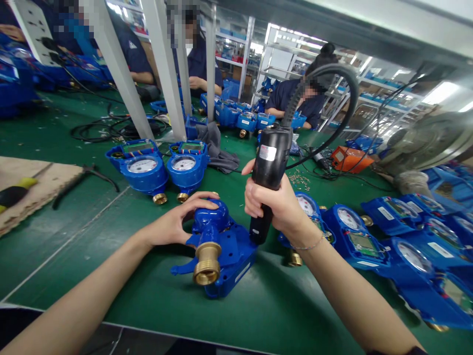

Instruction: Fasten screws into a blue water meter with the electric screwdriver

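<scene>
A blue water meter (229,251) with a brass threaded end (207,264) lies on the green table, its dial not showing. My left hand (185,217) is closed around its rounded blue body from the left. In my right hand (271,197) is a black corded electric screwdriver (271,158), held almost upright over the meter's right side. Its lower end is at the blue housing; whether the bit touches a screw cannot be seen. Two more water meters, one at left (144,167) and one beside it (186,165), stand behind my left hand with dials up.
Rows of blue meters (354,231) fill the right side. Loose screws (300,180), an orange box (351,160) and a grey cloth (218,148) lie farther back. At left are a cardboard sheet (55,180) and a screwdriver (15,195). Metal posts (162,64) rise ahead; co-workers sit beyond.
</scene>
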Action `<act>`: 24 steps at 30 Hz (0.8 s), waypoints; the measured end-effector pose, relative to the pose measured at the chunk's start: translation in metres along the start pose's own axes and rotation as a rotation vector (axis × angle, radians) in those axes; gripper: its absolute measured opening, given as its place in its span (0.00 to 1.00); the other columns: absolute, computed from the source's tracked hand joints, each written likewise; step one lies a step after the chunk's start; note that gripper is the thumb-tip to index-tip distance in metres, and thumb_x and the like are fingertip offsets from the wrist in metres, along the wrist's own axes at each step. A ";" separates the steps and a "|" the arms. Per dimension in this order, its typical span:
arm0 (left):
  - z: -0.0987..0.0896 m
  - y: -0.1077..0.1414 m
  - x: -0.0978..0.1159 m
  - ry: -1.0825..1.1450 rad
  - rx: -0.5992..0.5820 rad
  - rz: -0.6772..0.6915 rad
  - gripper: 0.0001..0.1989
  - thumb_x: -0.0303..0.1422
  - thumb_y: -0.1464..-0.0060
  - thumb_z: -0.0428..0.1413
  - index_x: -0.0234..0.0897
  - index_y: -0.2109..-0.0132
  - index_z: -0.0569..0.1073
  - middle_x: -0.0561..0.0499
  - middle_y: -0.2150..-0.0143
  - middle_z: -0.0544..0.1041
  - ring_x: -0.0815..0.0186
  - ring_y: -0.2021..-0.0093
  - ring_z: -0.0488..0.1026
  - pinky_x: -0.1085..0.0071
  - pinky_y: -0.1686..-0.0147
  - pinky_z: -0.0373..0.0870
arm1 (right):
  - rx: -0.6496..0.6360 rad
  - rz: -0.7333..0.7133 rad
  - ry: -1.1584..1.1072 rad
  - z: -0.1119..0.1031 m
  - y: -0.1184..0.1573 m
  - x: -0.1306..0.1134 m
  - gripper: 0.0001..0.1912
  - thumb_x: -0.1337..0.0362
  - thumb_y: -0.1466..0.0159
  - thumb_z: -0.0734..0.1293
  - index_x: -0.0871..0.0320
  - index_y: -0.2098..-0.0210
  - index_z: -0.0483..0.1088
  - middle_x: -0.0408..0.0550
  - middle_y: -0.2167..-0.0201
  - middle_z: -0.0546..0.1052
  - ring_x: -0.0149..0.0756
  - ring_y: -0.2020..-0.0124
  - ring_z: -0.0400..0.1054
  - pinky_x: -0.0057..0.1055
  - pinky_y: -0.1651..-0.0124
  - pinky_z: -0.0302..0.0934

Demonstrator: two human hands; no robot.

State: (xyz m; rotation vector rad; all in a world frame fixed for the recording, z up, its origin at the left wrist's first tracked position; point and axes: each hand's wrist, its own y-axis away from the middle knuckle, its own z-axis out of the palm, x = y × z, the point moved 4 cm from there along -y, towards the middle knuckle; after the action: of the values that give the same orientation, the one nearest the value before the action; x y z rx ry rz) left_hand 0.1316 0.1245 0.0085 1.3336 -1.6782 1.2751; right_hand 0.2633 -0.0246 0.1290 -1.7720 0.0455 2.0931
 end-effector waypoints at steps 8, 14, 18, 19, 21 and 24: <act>-0.001 -0.002 0.001 -0.030 -0.007 -0.001 0.36 0.33 0.54 0.67 0.49 0.39 0.64 0.44 0.32 0.52 0.49 0.31 0.49 0.49 0.34 0.53 | 0.047 0.006 0.001 -0.003 0.004 0.003 0.15 0.76 0.46 0.64 0.56 0.61 0.63 0.31 0.86 0.63 0.23 0.88 0.54 0.22 0.81 0.54; 0.000 -0.003 0.000 -0.032 -0.004 -0.002 0.35 0.34 0.53 0.67 0.48 0.39 0.64 0.42 0.32 0.52 0.48 0.31 0.49 0.48 0.35 0.54 | 0.097 0.007 -0.019 -0.006 0.007 0.001 0.12 0.72 0.45 0.67 0.56 0.67 0.59 0.31 0.86 0.62 0.22 0.88 0.52 0.22 0.81 0.53; 0.001 -0.004 0.001 -0.035 -0.006 -0.009 0.36 0.34 0.54 0.68 0.48 0.39 0.64 0.42 0.32 0.51 0.48 0.31 0.50 0.49 0.35 0.55 | 0.075 0.010 -0.034 -0.008 0.005 -0.001 0.12 0.71 0.45 0.68 0.56 0.67 0.59 0.31 0.86 0.61 0.22 0.88 0.52 0.22 0.81 0.53; 0.002 -0.004 0.001 -0.033 -0.007 -0.012 0.36 0.34 0.55 0.68 0.48 0.39 0.64 0.43 0.32 0.51 0.48 0.31 0.49 0.49 0.35 0.55 | 0.060 0.011 -0.043 -0.008 0.004 -0.001 0.12 0.72 0.45 0.68 0.56 0.67 0.59 0.31 0.86 0.61 0.22 0.88 0.52 0.22 0.81 0.53; 0.001 -0.004 0.002 -0.032 -0.006 -0.015 0.36 0.34 0.54 0.68 0.48 0.39 0.64 0.43 0.32 0.52 0.49 0.31 0.50 0.50 0.35 0.55 | 0.026 0.009 -0.062 -0.007 0.002 -0.002 0.12 0.72 0.44 0.68 0.56 0.66 0.59 0.31 0.86 0.61 0.22 0.87 0.51 0.21 0.81 0.53; 0.000 -0.004 0.003 -0.061 -0.007 -0.012 0.36 0.35 0.54 0.67 0.48 0.39 0.64 0.43 0.32 0.52 0.47 0.31 0.50 0.49 0.35 0.54 | -0.014 0.021 -0.068 -0.006 -0.001 -0.002 0.11 0.71 0.43 0.68 0.56 0.67 0.59 0.31 0.86 0.61 0.22 0.87 0.52 0.21 0.81 0.52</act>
State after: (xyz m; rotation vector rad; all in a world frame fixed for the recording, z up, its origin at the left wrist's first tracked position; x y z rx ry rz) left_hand 0.1341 0.1230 0.0125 1.3891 -1.7123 1.2322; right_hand 0.2695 -0.0262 0.1303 -1.7140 0.0302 2.1718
